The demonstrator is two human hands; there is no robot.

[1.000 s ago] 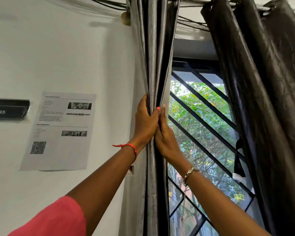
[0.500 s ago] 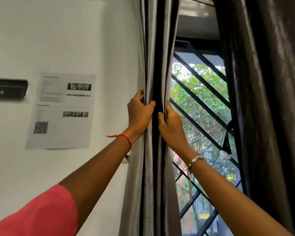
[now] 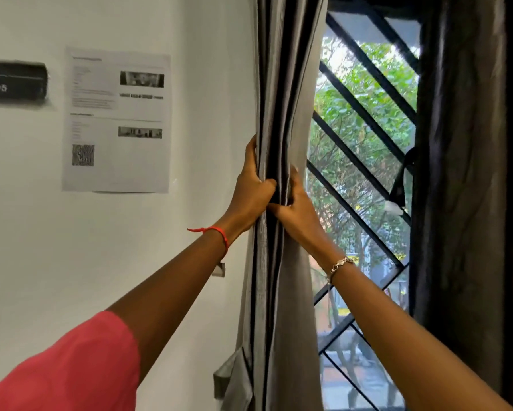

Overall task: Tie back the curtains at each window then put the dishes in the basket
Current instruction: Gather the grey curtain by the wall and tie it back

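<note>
A grey curtain [image 3: 282,84] hangs bunched in folds at the left side of the window [image 3: 365,137]. My left hand [image 3: 251,191] grips the bunch from its left edge, fingers curled round the folds. From the right side my right hand [image 3: 296,207] grips the same bunch, thumb across the front. The two hands touch at about mid height. A second, darker curtain [image 3: 468,173] hangs at the right side of the window, with a dark tie-back strap [image 3: 400,179] dangling at its inner edge. No dishes or basket are in view.
A white wall [image 3: 190,114] lies left of the curtain with a printed sheet [image 3: 116,120] and a dark label plate [image 3: 13,81]. A small wall hook [image 3: 219,269] sits beside the curtain below my left wrist. Black diagonal bars cross the window.
Both hands have slid down the gathered curtain and closed tighter round it. The view has tilted down, so the rail at the top has left the frame.
</note>
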